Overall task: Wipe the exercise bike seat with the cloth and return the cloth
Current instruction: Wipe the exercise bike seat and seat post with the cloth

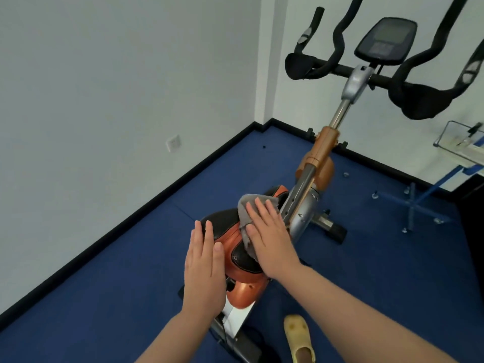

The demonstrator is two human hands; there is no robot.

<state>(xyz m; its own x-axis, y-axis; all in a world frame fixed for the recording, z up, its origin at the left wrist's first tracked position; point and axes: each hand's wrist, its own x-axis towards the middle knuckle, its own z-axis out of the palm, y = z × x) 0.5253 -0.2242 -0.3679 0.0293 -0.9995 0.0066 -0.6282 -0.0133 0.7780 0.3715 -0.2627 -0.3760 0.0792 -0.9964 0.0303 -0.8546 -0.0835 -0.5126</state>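
The exercise bike seat (230, 231) is black and orange and sits low in the middle of the view. A grey cloth (247, 208) lies across its front half. My right hand (269, 237) presses flat on the cloth with fingers spread, covering most of it. My left hand (204, 260) rests flat against the left rear side of the seat, fingers straight and together, holding nothing.
The bike's silver and orange post (314, 174) rises to black handlebars (408, 95) and a console (385, 40). A blue wheeled stand (413, 205) stands at the right. A yellow shoe (300, 339) is beside the bike base. White walls meet the blue floor at left.
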